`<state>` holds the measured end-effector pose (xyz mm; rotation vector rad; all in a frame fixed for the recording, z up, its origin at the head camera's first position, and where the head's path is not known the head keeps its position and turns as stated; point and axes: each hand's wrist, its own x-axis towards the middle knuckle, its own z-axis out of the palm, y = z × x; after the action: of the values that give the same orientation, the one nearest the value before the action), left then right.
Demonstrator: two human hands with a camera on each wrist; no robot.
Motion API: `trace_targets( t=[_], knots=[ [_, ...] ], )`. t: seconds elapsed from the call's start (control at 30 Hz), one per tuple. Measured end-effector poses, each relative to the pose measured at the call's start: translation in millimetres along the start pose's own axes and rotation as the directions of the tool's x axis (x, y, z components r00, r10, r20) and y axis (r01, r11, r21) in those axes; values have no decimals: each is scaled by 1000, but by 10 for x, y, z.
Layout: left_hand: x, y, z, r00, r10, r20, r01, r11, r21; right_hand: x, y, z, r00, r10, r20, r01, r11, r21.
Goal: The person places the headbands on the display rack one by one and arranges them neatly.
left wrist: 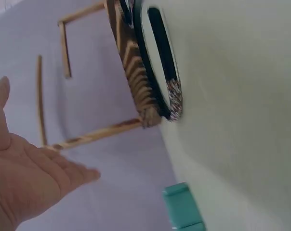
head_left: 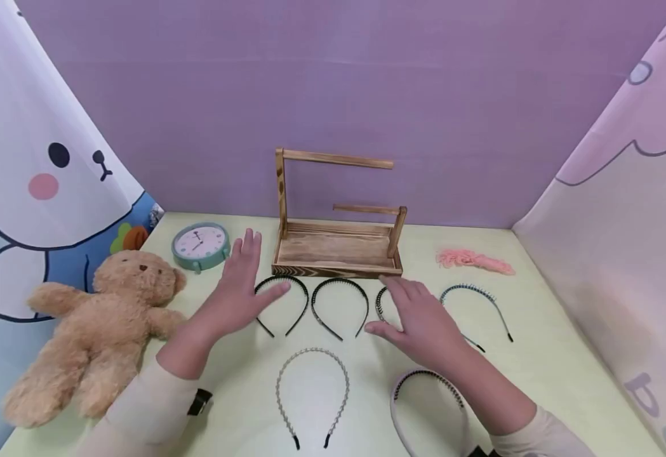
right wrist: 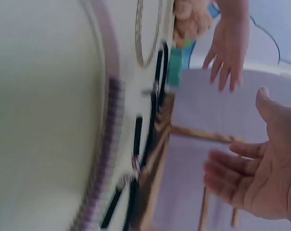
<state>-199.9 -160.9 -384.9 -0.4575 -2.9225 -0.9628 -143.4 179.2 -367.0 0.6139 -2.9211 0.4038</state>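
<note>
Both hands are raised over the table, fingers extended, holding nothing. My left hand overlaps the edge of a black headband in the head view; a second black headband lies beside it. My right hand partly hides a third dark headband, with a blue toothed headband to its right. Nearer the front lie a pale beaded-looking headband and a lilac headband, partly behind the right forearm. Behind the row stands a wooden rack with two horizontal bars and a tray base.
A teal round clock lies at the back left, close to the left fingertips. A brown teddy bear sprawls along the left side. At the back right is a pink fringed item. Printed cloth walls enclose the table.
</note>
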Motion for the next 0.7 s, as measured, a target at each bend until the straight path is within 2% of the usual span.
trace_targets(
  t=[0.1,0.2,0.33,0.47,0.53,0.6,0.7],
  knots=[
    [187,-132,-68,994,-88,71,98,983,-153,25,-177,86,994,-18,111,-1,986,166],
    [381,-235,-87,978,-158,138,184,963,-196,87,-359,238,964,-67,257,-19,947,319],
    [629,-322,-59,949,-230,214,272,942,-196,207,-617,528,889,-129,439,-99,882,460],
    [805,-365,-46,933,-256,253,309,931,-194,342,-880,767,815,-126,566,-220,836,503],
    [864,-376,-34,927,-260,272,317,928,-196,388,-980,848,795,-96,599,-261,837,482],
    [906,-392,-11,917,-271,291,336,919,-204,404,-1065,899,782,-62,621,-284,851,442],
    [952,-433,42,904,-284,320,349,922,-168,414,-1177,945,769,-52,637,-256,888,382]
  ],
)
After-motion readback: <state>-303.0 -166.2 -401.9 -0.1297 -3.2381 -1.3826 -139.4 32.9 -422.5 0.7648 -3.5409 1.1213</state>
